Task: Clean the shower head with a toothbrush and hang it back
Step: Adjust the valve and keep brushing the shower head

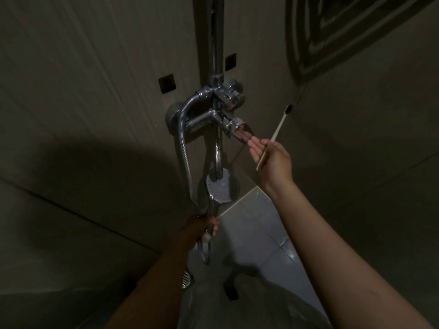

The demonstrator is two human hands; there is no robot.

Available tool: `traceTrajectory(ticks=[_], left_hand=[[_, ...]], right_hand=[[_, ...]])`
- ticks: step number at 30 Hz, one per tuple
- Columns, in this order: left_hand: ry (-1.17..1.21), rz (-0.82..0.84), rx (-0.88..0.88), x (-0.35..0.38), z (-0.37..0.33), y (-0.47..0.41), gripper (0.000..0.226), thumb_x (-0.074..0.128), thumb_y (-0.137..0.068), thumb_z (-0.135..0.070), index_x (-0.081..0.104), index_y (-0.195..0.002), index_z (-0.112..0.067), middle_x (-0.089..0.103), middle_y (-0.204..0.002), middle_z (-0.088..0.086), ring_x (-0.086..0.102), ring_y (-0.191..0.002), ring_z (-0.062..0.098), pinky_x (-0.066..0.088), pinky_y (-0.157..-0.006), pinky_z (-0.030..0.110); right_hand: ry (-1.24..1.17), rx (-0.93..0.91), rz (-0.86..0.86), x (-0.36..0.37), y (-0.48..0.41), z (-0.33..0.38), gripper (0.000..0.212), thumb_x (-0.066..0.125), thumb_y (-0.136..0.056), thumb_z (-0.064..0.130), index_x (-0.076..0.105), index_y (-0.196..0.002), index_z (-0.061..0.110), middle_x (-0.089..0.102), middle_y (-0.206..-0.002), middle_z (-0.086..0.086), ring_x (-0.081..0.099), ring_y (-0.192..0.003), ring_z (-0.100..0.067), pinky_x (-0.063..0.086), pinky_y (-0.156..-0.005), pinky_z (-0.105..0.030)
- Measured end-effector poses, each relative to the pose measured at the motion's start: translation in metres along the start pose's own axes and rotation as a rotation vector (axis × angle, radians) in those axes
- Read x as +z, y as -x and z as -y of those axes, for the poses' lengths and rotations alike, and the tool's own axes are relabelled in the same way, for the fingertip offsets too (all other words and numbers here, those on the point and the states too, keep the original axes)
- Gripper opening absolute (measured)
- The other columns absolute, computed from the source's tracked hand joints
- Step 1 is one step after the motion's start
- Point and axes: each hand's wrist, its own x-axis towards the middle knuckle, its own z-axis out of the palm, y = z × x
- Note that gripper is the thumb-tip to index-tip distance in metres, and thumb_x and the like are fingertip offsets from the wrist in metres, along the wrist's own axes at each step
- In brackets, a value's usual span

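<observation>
My left hand (202, 227) grips the chrome handle of the shower head (219, 188), held low with its round nozzle face turned up under the curved spout (217, 157). My right hand (270, 157) holds a pale toothbrush (276, 131) against the palm with the thumb, the dark bristle end pointing up and to the right. The straight fingers of that hand reach the chrome mixer lever (240, 129), fingertips at its underside. The metal hose (183, 143) loops from the valve down to the handle.
A chrome riser pipe (217, 36) runs up the tiled corner above the diverter knob (231, 93). A floor drain (187, 279) lies below on light floor tiles. The room is dim, with tiled walls close on both sides.
</observation>
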Motion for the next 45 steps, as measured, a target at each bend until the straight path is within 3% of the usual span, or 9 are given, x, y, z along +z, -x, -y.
traceTrajectory(ticks=[7, 13, 19, 23, 30, 34, 39, 42, 45], left_hand=[[-0.065, 0.004, -0.052, -0.001, -0.003, -0.011, 0.027, 0.058, -0.09, -0.01, 0.058, -0.063, -0.011, 0.057, -0.048, -0.001, 0.053, -0.038, 0.006, 0.044, -0.043, 0.018], [-0.043, -0.026, -0.052, 0.002, -0.003, -0.006, 0.022, 0.057, -0.089, -0.01, 0.055, -0.067, -0.009, 0.054, -0.042, -0.005, 0.05, -0.036, 0.005, 0.042, -0.043, 0.018], [-0.096, -0.021, -0.004, 0.006, -0.003, -0.003, 0.023, 0.056, -0.09, -0.005, 0.055, -0.067, -0.008, 0.056, -0.04, -0.005, 0.052, -0.034, 0.002, 0.043, -0.038, 0.014], [-0.047, 0.036, -0.035, 0.001, -0.002, -0.001, 0.022, 0.059, -0.088, -0.007, 0.056, -0.066, -0.007, 0.057, -0.043, -0.003, 0.053, -0.036, 0.006, 0.043, -0.04, 0.017], [-0.045, 0.153, -0.067, 0.001, -0.001, 0.004, 0.02, 0.064, -0.085, -0.016, 0.059, -0.067, -0.01, 0.06, -0.05, -0.002, 0.056, -0.041, 0.007, 0.044, -0.041, 0.018], [-0.058, 0.183, -0.081, 0.007, -0.002, 0.008, 0.019, 0.068, -0.079, -0.022, 0.062, -0.066, -0.009, 0.06, -0.052, 0.0, 0.056, -0.042, 0.008, 0.044, -0.041, 0.018], [-0.143, 0.224, -0.039, 0.027, -0.005, 0.007, 0.041, 0.057, -0.093, -0.02, 0.064, -0.053, -0.017, 0.06, -0.053, -0.002, 0.057, -0.047, 0.009, 0.045, -0.048, 0.021], [-0.164, 0.157, 0.065, 0.046, -0.013, 0.015, 0.029, 0.062, -0.089, -0.008, 0.06, -0.059, -0.01, 0.059, -0.048, -0.001, 0.054, -0.041, 0.011, 0.044, -0.043, 0.02], [-0.142, 0.132, 0.196, 0.063, -0.021, 0.017, 0.024, 0.062, -0.085, 0.004, 0.054, -0.065, -0.005, 0.056, -0.041, -0.002, 0.05, -0.034, 0.009, 0.042, -0.039, 0.018]], right_hand=[[-0.001, 0.032, -0.023, 0.003, -0.002, 0.0, 0.024, 0.03, -0.101, 0.006, 0.05, -0.087, 0.005, 0.06, -0.119, -0.029, 0.066, -0.092, -0.024, 0.051, -0.092, -0.032], [0.028, 0.054, 0.01, 0.003, 0.004, 0.001, 0.023, 0.029, -0.101, 0.005, 0.049, -0.089, 0.006, 0.059, -0.123, -0.026, 0.06, -0.114, -0.03, 0.05, -0.094, -0.03], [0.034, 0.119, 0.046, -0.003, -0.002, 0.013, 0.027, 0.027, -0.102, 0.008, 0.049, -0.087, 0.005, 0.06, -0.121, -0.027, 0.066, -0.09, -0.023, 0.052, -0.084, -0.03], [0.052, 0.159, 0.008, -0.008, 0.0, 0.008, 0.026, 0.026, -0.102, 0.007, 0.047, -0.087, 0.005, 0.058, -0.122, -0.028, 0.062, -0.102, -0.03, 0.052, -0.084, -0.032], [0.128, 0.273, -0.024, -0.033, 0.005, -0.011, 0.022, 0.026, -0.099, 0.002, 0.045, -0.087, 0.005, 0.056, -0.124, -0.029, 0.06, -0.102, -0.032, 0.05, -0.082, -0.033], [0.17, 0.298, -0.064, -0.05, 0.01, -0.016, 0.018, 0.029, -0.1, 0.002, 0.045, -0.093, 0.001, 0.057, -0.111, -0.028, 0.061, -0.091, -0.031, 0.052, -0.065, -0.025], [0.371, 0.301, -0.214, -0.082, 0.015, -0.018, 0.021, 0.034, -0.099, 0.005, 0.048, -0.083, 0.007, 0.059, -0.079, -0.011, 0.053, -0.045, -0.011, 0.037, -0.039, -0.015], [0.432, 0.302, -0.264, -0.106, 0.017, -0.021, 0.023, 0.033, -0.098, 0.004, 0.047, -0.081, 0.01, 0.054, -0.066, -0.008, 0.037, -0.05, -0.015, 0.026, -0.042, -0.02], [0.41, 0.296, -0.322, -0.122, 0.022, -0.02, 0.025, 0.035, -0.097, 0.003, 0.047, -0.076, 0.011, 0.056, -0.056, -0.006, 0.035, -0.05, -0.016, 0.023, -0.05, -0.023]])
